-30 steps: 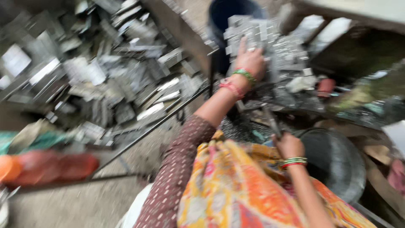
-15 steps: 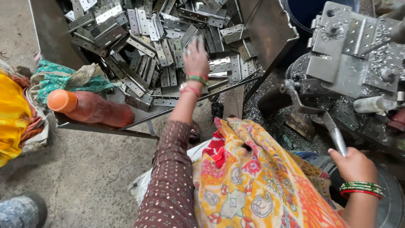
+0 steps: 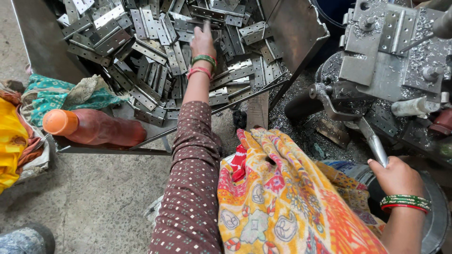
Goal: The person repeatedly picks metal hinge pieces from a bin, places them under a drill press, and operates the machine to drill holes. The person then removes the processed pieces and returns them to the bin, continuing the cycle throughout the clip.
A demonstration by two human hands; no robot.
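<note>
Hinges (image 3: pixel 155 51) in tray (image 3: pixel 301 33) — bottle (image 3: pixel 94 129) at its near edge.

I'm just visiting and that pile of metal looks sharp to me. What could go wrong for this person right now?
The bare left hand is reaching into a loose heap of metal hinges; their edges could cut or pinch fingers. The right hand grips the machine lever while the eyes are on the pile, so an accidental pull seems possible. The loose patterned cloth lies close to the machine and might snag.

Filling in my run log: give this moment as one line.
left hand: reaching into hinge pile | right hand: gripping machine lever | bottle: lying beside pile
</note>
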